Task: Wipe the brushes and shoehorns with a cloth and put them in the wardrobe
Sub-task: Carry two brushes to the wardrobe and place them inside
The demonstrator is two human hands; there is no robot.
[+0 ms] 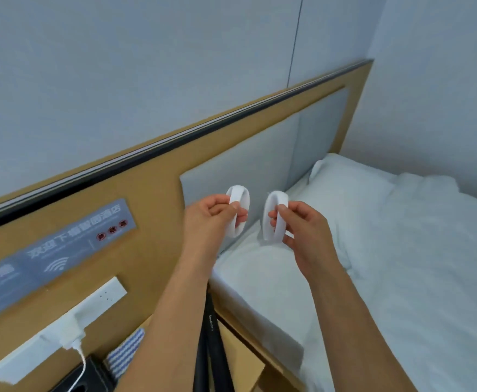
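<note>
My left hand (pixel 217 215) grips a white oval ring-shaped object (pixel 238 210), held upright in front of the headboard. My right hand (pixel 298 224) grips a second white oval ring-shaped object (pixel 274 219) beside the first, a small gap between them. Black shoehorns (pixel 213 338), one printed "Shoehorn", lean below my left forearm, partly hidden by it. A blue-and-white striped cloth (pixel 126 353) lies at the lower left, on the surface next to the bed. No brush or wardrobe shows.
A wooden headboard panel (pixel 152 193) carries a grey sign (pixel 61 250) and a white socket strip (pixel 61 329) with a plugged charger (pixel 74 333). A white bed with pillows (pixel 373 236) fills the right side. A black object (pixel 81 377) sits at the bottom left.
</note>
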